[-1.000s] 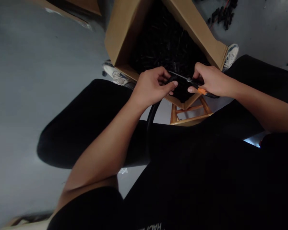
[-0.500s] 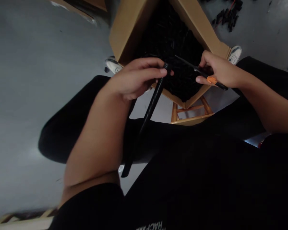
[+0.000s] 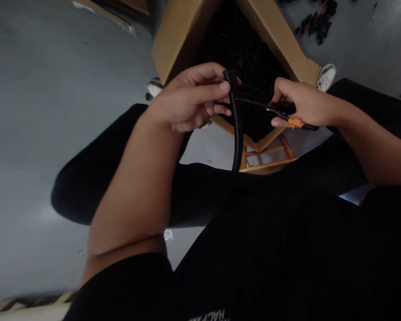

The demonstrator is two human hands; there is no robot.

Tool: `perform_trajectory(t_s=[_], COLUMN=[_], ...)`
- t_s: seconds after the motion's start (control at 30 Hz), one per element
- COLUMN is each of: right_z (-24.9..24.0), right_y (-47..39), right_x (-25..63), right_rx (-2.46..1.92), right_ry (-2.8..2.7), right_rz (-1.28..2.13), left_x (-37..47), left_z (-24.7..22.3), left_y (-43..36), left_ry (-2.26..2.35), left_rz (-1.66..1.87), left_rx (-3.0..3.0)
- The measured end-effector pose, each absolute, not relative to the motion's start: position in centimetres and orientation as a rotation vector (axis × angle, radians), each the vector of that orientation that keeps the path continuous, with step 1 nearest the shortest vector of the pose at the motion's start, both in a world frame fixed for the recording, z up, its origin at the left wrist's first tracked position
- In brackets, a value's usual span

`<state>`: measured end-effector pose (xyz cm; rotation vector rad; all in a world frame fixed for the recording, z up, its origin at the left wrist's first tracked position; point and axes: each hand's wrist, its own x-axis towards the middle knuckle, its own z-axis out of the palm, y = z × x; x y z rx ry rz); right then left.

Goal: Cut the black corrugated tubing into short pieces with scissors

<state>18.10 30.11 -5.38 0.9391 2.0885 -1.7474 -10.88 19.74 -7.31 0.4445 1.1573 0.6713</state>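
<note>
My left hand (image 3: 200,96) pinches a black corrugated tube (image 3: 238,133) near its upper end, between thumb and fingers. The tube hangs down in a slight curve, and its lower part is lost against my dark clothes. In my right hand (image 3: 297,100) is a pair of scissors (image 3: 269,108) with orange tape on the handle. Their blades point left and the tip reaches the tube just below my left thumb. Whether the blades are around the tube or only against it I cannot tell. Both hands are above an open cardboard box (image 3: 177,40) with many short black pieces (image 3: 243,49) inside.
Beneath the box's near corner shows a wooden stool (image 3: 267,167). More black pieces (image 3: 316,26) lie on the floor at the upper right. My shoes (image 3: 326,76) flank the box. Another cardboard piece (image 3: 103,15) is at the upper left.
My left hand has risen slightly, and the tube has swung from a leftward slant to hanging nearly upright. The scissors have turned flatter, their tip now at the tube.
</note>
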Motion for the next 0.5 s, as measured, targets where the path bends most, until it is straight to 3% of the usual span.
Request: perform_trajectory(t_s=[0.5], right_z=[-5.5], right_y=[30.4], right_x=[17.9], right_rx=[0.870], right_ry=[2.224], right_rz=[-1.569], left_x=[-10.7], left_z=[-8.7], left_y=[19.2], left_ry=[1.116], left_rz=[0.558], left_rx=[0.441])
